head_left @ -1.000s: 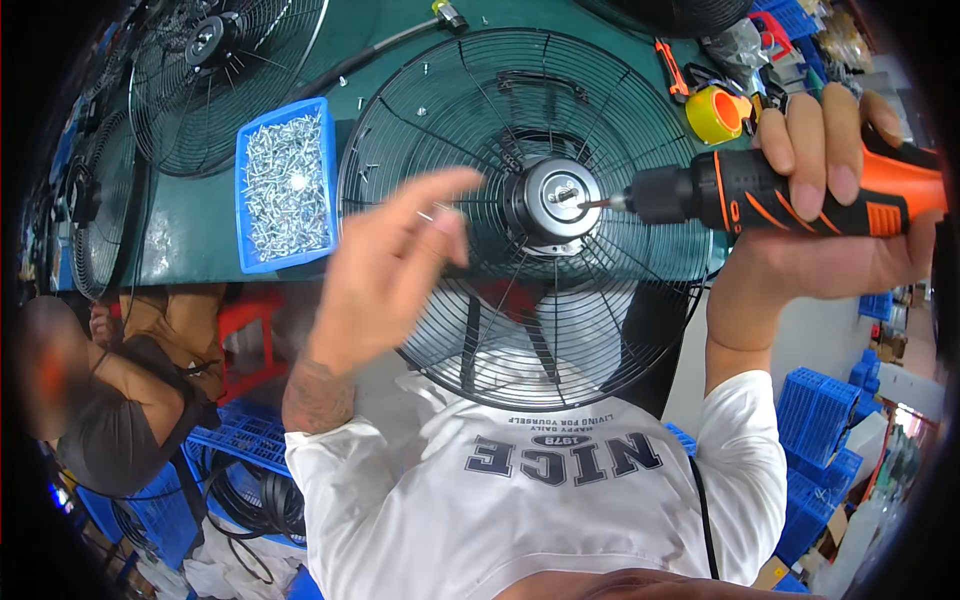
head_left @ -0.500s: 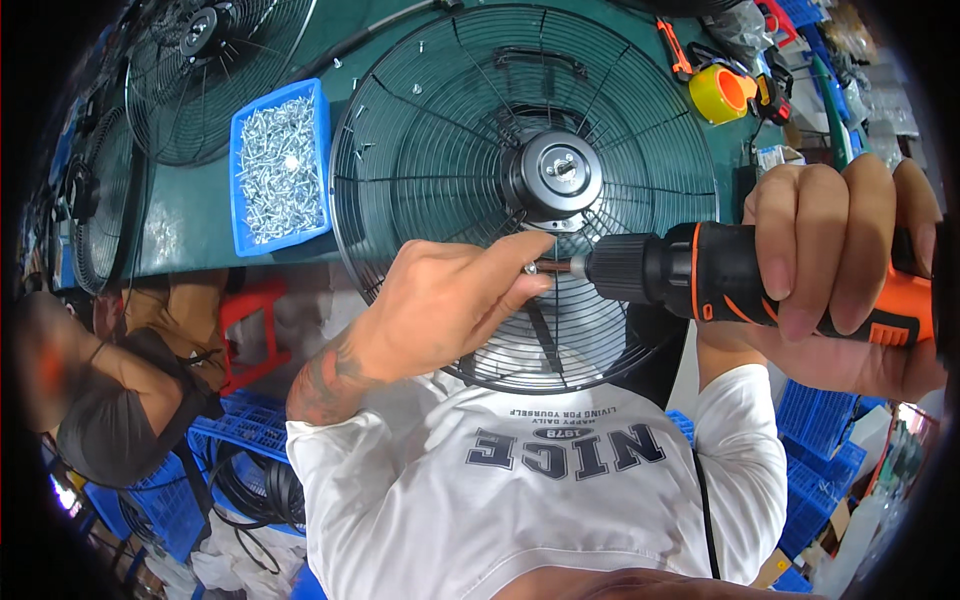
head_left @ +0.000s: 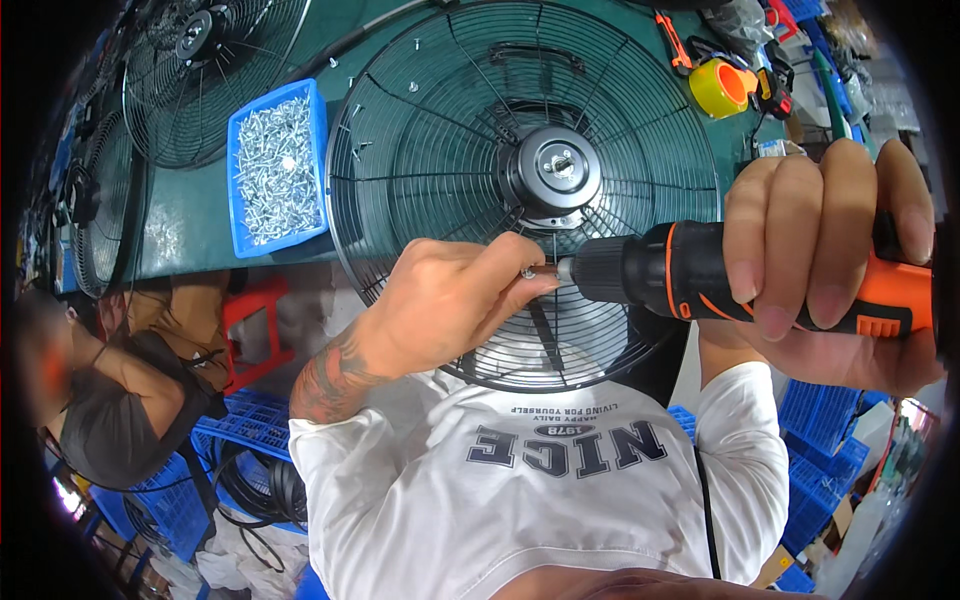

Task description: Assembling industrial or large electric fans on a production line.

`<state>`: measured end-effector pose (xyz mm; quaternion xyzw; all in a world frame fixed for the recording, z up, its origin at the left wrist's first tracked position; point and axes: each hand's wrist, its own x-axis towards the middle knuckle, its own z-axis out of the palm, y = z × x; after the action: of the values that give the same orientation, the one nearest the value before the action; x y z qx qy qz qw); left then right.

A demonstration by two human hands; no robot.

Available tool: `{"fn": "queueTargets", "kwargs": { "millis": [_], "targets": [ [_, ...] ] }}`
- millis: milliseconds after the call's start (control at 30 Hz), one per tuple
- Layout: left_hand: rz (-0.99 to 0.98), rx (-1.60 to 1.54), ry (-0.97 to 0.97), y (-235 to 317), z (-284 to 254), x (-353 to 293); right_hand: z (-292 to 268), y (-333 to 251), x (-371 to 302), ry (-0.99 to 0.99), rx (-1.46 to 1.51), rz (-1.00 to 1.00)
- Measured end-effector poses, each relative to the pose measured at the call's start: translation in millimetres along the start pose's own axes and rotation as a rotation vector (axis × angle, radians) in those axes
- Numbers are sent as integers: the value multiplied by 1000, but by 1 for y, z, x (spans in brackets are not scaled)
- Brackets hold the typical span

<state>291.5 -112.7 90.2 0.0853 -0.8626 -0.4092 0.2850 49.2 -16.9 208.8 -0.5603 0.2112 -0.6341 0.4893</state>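
My left hand (head_left: 440,305) is closed in a pinch, thumb against forefinger, around a small silver screw (head_left: 528,273) and the tip of a driver bit. Wrapped round the body of a black and orange cordless drill (head_left: 650,272) is my right hand (head_left: 815,250). The drill lies level, its chuck pointing left and nearly touching my left fingertips. Both hands hover over the near part of a round black wire fan guard (head_left: 420,170). A dark motor housing (head_left: 556,172) with a shaft sits at the guard's middle.
Left of the guard stands a blue tray (head_left: 324,170) of silver screws. Several loose screws (head_left: 413,87) lie near the guard's far left. A yellow tape roll (head_left: 712,90) and orange-handled tool (head_left: 673,42) are far right. Another person (head_left: 125,400) sits at the left.
The drill and my right hand have shifted slightly left, bringing the chuck closer to my left fingertips. My left hand keeps its pinch in nearly the same place.
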Motion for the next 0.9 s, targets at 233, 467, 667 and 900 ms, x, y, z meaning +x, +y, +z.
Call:
{"fn": "queueTargets", "kwargs": {
  "millis": [233, 467, 667, 900],
  "targets": [
    [-71, 119, -98, 5, -17, 0, -13, 11, 27, -217, -107, 83],
    [-382, 184, 402, -34, -67, -14, -29, 37, 45, -16, -160, -56],
    [-616, 180, 452, -93, -86, -16, -41, 93, 80, 387, -383, -185],
    [-674, 31, 401, -99, -78, -7, -49, 110, 75, 358, -312, -11]
  ]
}}
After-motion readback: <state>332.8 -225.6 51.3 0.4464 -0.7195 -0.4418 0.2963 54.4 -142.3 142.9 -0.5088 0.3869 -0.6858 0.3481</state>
